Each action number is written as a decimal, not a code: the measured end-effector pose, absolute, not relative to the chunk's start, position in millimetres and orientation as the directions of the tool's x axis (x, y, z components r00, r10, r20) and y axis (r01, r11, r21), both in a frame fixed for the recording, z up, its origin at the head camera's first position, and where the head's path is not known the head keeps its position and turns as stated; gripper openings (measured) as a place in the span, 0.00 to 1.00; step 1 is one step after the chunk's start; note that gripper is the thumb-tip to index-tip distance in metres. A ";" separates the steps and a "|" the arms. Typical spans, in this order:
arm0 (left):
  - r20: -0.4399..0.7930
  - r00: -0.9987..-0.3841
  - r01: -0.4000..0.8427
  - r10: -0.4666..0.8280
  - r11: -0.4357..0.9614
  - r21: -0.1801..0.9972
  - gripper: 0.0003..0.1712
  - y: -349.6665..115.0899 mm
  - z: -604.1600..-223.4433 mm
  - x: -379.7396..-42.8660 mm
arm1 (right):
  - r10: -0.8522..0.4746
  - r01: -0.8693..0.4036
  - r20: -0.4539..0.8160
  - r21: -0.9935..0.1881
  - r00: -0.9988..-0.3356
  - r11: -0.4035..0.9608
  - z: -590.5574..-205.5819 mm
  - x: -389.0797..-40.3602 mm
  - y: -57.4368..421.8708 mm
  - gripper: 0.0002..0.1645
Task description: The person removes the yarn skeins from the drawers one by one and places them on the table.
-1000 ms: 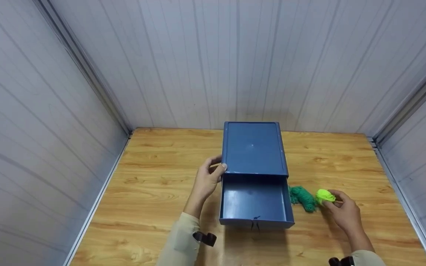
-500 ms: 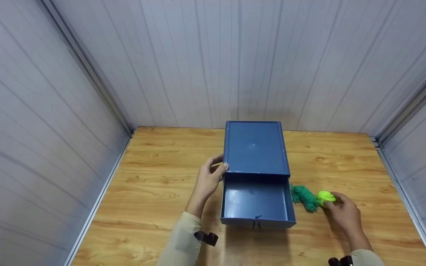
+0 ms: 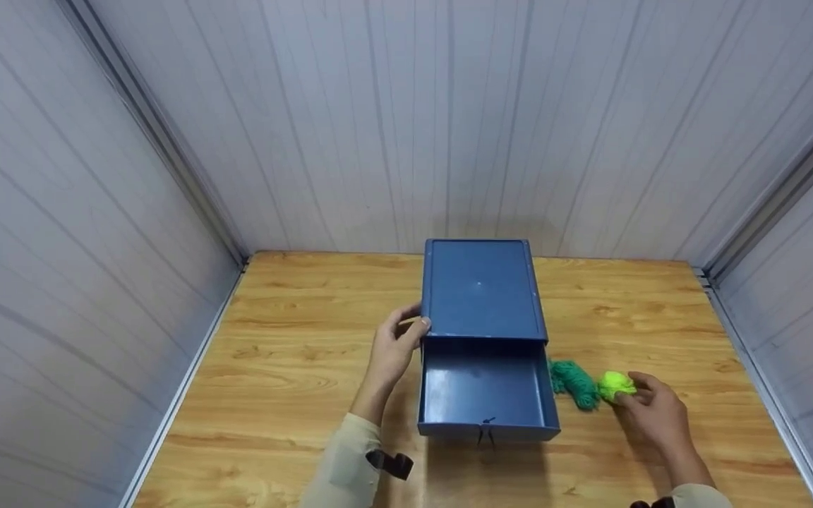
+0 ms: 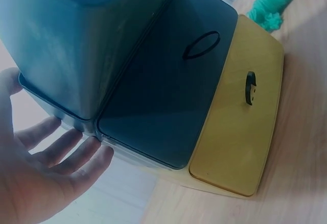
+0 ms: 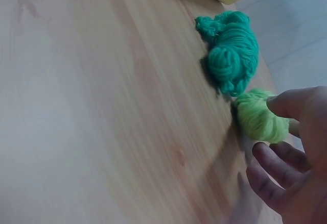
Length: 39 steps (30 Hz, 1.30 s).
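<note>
A small drawer cabinet [image 3: 480, 289] with a blue top stands on the wooden table, its empty top drawer [image 3: 484, 388] pulled out. My left hand [image 3: 392, 346] touches the cabinet's left side near the front corner, thumb at the top edge and fingers along the side wall. To the right of the cabinet lies a green yarn skein [image 3: 577, 384]. Right beside its end is a neon yellow-green yarn skein [image 3: 617, 385], which my right hand [image 3: 657, 409] pinches between thumb and index finger. In the right wrist view the other fingers of the right hand [image 5: 306, 152] stay loosely bent.
Below the pulled-out drawer, the left wrist view shows a closed dark blue drawer [image 4: 158, 91] and a closed yellow drawer [image 4: 240, 117], each with a black loop handle. Pale panel walls [image 3: 406, 127] surround the wooden table [image 3: 293, 353] at the back and sides.
The head view has shifted slightly. My right hand and the yellow-green skein have come a little nearer to the table's front. The left hand keeps its place on the cabinet.
</note>
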<state>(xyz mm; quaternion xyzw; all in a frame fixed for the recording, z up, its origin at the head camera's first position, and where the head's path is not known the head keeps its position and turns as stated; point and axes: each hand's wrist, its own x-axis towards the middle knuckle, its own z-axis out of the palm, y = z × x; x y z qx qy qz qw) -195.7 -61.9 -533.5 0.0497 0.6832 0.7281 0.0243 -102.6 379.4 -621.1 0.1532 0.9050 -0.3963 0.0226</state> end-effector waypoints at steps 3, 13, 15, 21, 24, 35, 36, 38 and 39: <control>0.052 -0.993 0.044 0.108 -0.074 0.996 0.27 -62.3 -533.9 -196.7 | 0.266 0.303 -0.168 -0.717 -0.949 0.628 -616.9 -101.3 380.9 0.36; 0.066 -0.992 0.060 0.110 -0.054 0.997 0.27 -61.3 -531.6 -197.6 | 0.286 0.291 -0.131 -0.712 -0.949 0.639 -606.8 -93.3 378.0 0.32; 0.067 -0.992 0.062 0.109 -0.045 0.997 0.27 -60.5 -530.8 -197.9 | 0.281 0.277 -0.117 -0.717 -0.952 0.640 -603.9 -91.5 375.7 0.32; 0.067 -0.992 0.069 0.106 0.018 0.997 0.28 -60.5 -530.9 -197.7 | 0.258 0.229 -0.074 -0.726 -0.963 0.648 -589.1 -88.2 367.2 0.30; 0.084 -0.989 0.087 0.118 0.026 0.996 0.30 -61.2 -531.7 -197.0 | 0.247 0.202 -0.045 -0.724 -0.968 0.660 -580.1 -86.7 363.0 0.29; 0.112 -0.983 0.108 0.142 -0.037 0.993 0.31 -62.0 -528.1 -198.6 | 0.205 0.050 0.119 -0.744 -0.971 0.666 -550.3 -82.6 338.0 0.21; 0.114 -0.983 0.110 0.143 -0.041 0.993 0.30 -61.9 -527.9 -198.1 | 0.203 0.037 0.134 -0.745 -0.970 0.666 -548.4 -81.7 335.5 0.20; 0.112 -0.983 0.106 0.146 -0.053 0.993 0.30 -61.8 -528.6 -197.5 | 0.200 0.014 0.159 -0.750 -0.967 0.661 -544.6 -79.5 330.8 0.19; 0.110 -0.983 0.101 0.148 -0.064 0.993 0.30 -61.4 -528.7 -197.3 | 0.201 0.008 0.166 -0.752 -0.965 0.659 -542.5 -78.4 328.6 0.19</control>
